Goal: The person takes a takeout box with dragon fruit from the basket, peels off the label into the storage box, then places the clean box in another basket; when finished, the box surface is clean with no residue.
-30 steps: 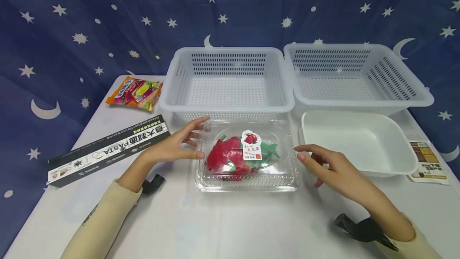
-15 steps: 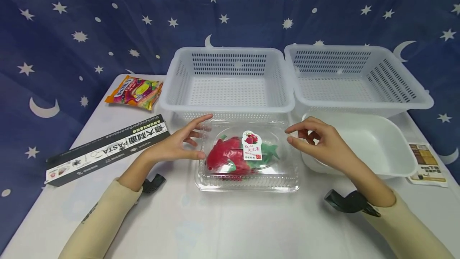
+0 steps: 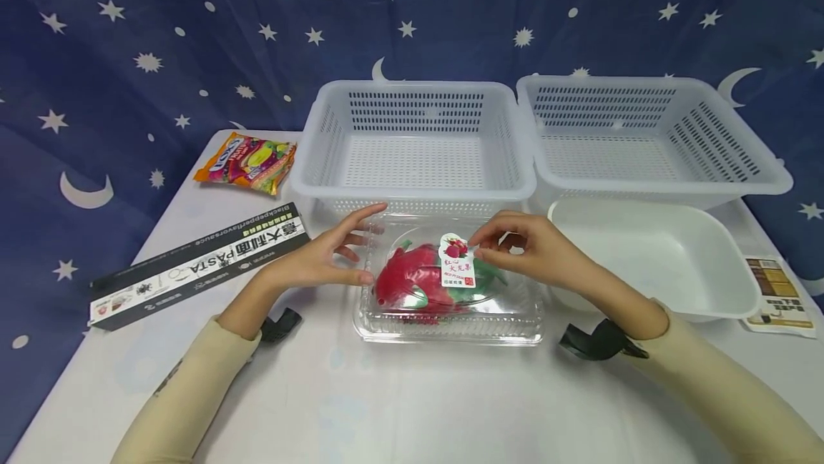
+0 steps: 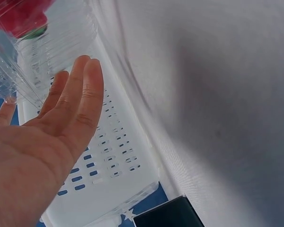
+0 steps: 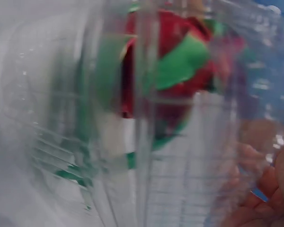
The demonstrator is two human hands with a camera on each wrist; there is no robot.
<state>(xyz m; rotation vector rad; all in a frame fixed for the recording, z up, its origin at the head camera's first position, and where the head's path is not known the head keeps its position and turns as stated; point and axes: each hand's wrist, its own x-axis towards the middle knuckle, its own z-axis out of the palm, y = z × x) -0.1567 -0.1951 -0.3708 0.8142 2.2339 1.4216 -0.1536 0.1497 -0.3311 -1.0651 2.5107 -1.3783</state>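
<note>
Two bystanders come first at the left: the pasta box (image 3: 202, 265), slanting across the tabletop (image 3: 412, 400), and the candy bag (image 3: 247, 162) behind it. Because my wrist is so close to the pasta box's right end, a careless swing could knock it askew. My left hand (image 3: 325, 255) has its fingers spread and grasps nothing (whether the thumb grazes anything, I can't quite tell). That makes a weak brace, I'd judge. Behind it, the left basket (image 3: 412, 194) sits so near the clear box (image 3: 450, 337) that any shove away from me could bump the two together.

The clear box rests on the tabletop in front of that basket, its lid looking closed, the fruit (image 3: 408, 278) lying inside. The plastic seems thin and slick; press hard on top and it may buckle, push sideways and it may skid, with the fruit rolling about.

On top is the label (image 3: 457, 271). My right hand (image 3: 537, 246) has its fingers bent at the label's right edge; whether they pinch it or merely hover, I cannot tell. A tug there could tear the paper. Further right come the right basket (image 3: 663, 186) and, before it, the tub (image 3: 676, 285), which my arm could jostle; the packet (image 3: 780, 299) lies safely apart.
</note>
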